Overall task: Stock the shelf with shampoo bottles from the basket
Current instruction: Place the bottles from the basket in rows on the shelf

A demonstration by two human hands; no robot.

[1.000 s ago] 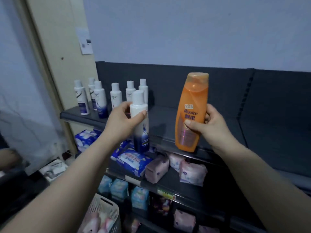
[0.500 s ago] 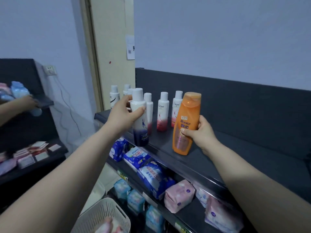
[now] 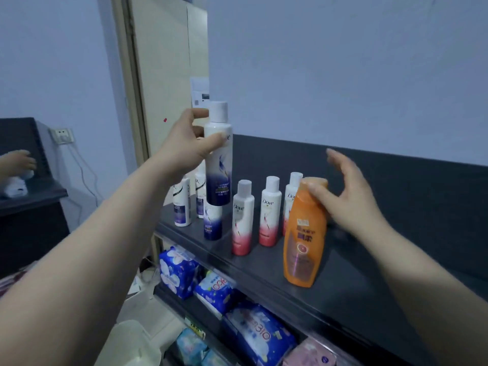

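My left hand [image 3: 188, 143] grips a white bottle with a dark blue base [image 3: 218, 165] and holds it in the air above the bottles at the left end of the dark top shelf [image 3: 266, 276]. An orange shampoo bottle [image 3: 303, 239] stands upright near the shelf's front edge. My right hand [image 3: 346, 196] is beside it with fingers spread; the thumb touches the orange cap. Several small white bottles stand in rows on the shelf, some with pink bases [image 3: 241, 220], some with dark blue bases [image 3: 212, 220].
Blue and pink soft packs [image 3: 177, 273] fill the lower shelves. A pale basket [image 3: 129, 342] sits at the bottom left, mostly out of view. Another person's hand [image 3: 18, 162] rests on a dark shelf at far left. The top shelf's right part is bare.
My right hand has let go of the orange bottle, which now stands on the shelf. My left hand has lifted the white and blue bottle higher, over the left bottles.
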